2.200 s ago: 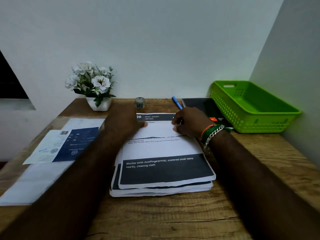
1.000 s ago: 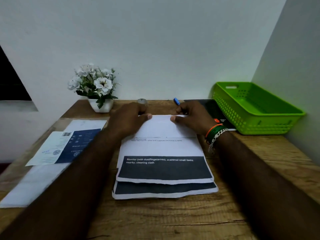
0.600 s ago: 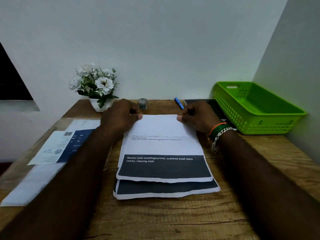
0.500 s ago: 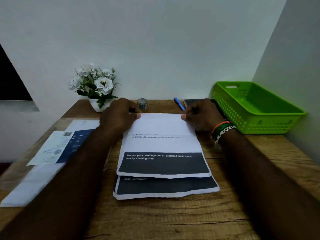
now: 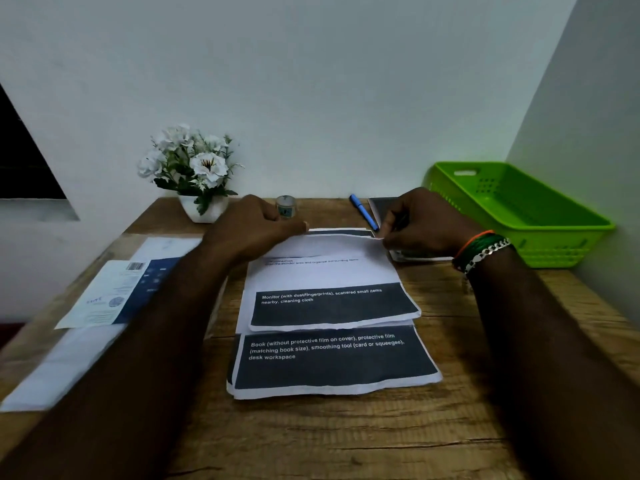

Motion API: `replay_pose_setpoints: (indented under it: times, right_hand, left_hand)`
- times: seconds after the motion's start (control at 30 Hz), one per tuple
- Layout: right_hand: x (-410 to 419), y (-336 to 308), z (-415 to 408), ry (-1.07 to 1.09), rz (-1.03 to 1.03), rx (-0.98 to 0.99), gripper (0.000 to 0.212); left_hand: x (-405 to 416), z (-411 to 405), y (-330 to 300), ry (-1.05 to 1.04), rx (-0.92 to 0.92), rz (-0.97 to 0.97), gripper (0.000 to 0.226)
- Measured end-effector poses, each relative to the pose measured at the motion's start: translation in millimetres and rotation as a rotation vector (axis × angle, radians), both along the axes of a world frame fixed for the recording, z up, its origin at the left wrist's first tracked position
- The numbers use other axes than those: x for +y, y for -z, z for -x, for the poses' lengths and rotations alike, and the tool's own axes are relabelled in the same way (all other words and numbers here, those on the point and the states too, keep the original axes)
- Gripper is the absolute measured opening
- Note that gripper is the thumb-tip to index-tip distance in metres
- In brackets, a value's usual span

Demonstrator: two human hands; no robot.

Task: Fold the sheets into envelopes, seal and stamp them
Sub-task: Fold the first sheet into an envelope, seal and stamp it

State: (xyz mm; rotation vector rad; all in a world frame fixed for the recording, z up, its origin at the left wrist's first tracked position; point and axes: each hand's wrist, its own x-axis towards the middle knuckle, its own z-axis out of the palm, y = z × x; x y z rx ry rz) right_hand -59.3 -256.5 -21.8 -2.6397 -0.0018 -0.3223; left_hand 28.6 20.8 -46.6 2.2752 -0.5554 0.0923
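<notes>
A stack of printed sheets point(image 5: 332, 362) lies in the middle of the wooden desk point(image 5: 346, 438). The top sheet point(image 5: 329, 278) has its far end folded back toward me, white side up, and sits shifted away from the stack's near edge. My left hand point(image 5: 252, 226) pinches the fold's left corner. My right hand point(image 5: 419, 220) pinches the right corner, which is slightly raised. Envelopes and a blue-and-white leaflet point(image 5: 114, 292) lie at the left. A small stamp-like cylinder point(image 5: 286, 206) stands at the back.
A white flower pot point(image 5: 197, 174) stands at the back left. A blue pen point(image 5: 363, 212) and a dark notebook point(image 5: 384, 206) lie behind the sheets. A green plastic basket point(image 5: 519, 216) fills the back right corner by the wall.
The folded top sheet has slid away from me, uncovering the dark band of the sheet below. Both hands stayed on the fold's corners, and the right corner has lifted a little.
</notes>
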Motion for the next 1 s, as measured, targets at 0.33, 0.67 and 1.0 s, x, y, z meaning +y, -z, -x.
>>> replay_pose_setpoints:
  times: [0.33, 0.67, 1.0]
  right_hand:
    - [16.8, 8.2, 0.4, -0.108, 0.158, 0.255, 0.015]
    - [77.2, 36.9, -5.7, -0.269, 0.266, 0.154, 0.037]
    - [41.9, 20.7, -6.7, -0.090, 0.251, 0.253, 0.026]
  left_hand:
    - [-15.3, -4.9, 23.4, 0.145, -0.114, -0.289, 0.025]
    - [-19.2, -3.7, 26.8, 0.125, -0.105, -0.265, 0.025]
    - [-20.5, -1.1, 21.8, 0.123, -0.072, -0.312, 0.031]
